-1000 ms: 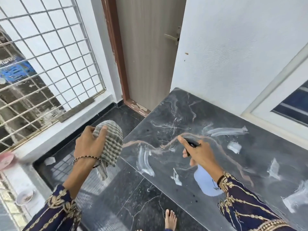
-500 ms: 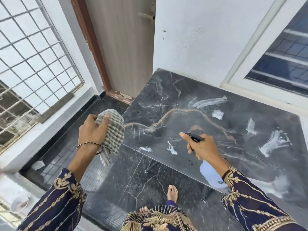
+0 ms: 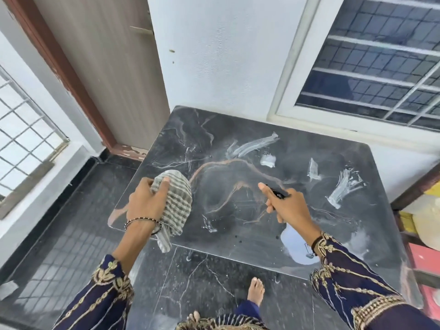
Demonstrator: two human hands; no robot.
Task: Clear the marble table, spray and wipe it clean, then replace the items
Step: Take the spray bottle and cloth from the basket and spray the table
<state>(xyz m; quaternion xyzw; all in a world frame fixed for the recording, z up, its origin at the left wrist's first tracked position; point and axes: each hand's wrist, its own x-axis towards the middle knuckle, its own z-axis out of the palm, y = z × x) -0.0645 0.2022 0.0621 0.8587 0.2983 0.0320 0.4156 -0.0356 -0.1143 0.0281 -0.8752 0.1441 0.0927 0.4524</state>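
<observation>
The dark marble table [image 3: 321, 225] stands against the white wall, its top bare apart from white smears and a brown vein. My left hand [image 3: 145, 203] grips a bunched grey checked cloth [image 3: 177, 206] over the table's left front part. Over the front middle of the table, my right hand [image 3: 289, 204] holds a spray bottle [image 3: 296, 244] with a pale blue body and a black nozzle that points toward the table's middle. My forefinger lies stretched along the top of the nozzle. A faint haze of mist hangs over the centre of the top.
A wooden door [image 3: 107, 75] is at the back left and a barred window [image 3: 381, 63] behind the table on the right. Stacked yellow, white and red containers [image 3: 426, 222] crowd the right edge. My bare feet [image 3: 256, 290] stand on the dark floor before the table.
The view has swung right and down, so the whole table top is now in sight. My left hand with the cloth has come from beside the table to over its left part.
</observation>
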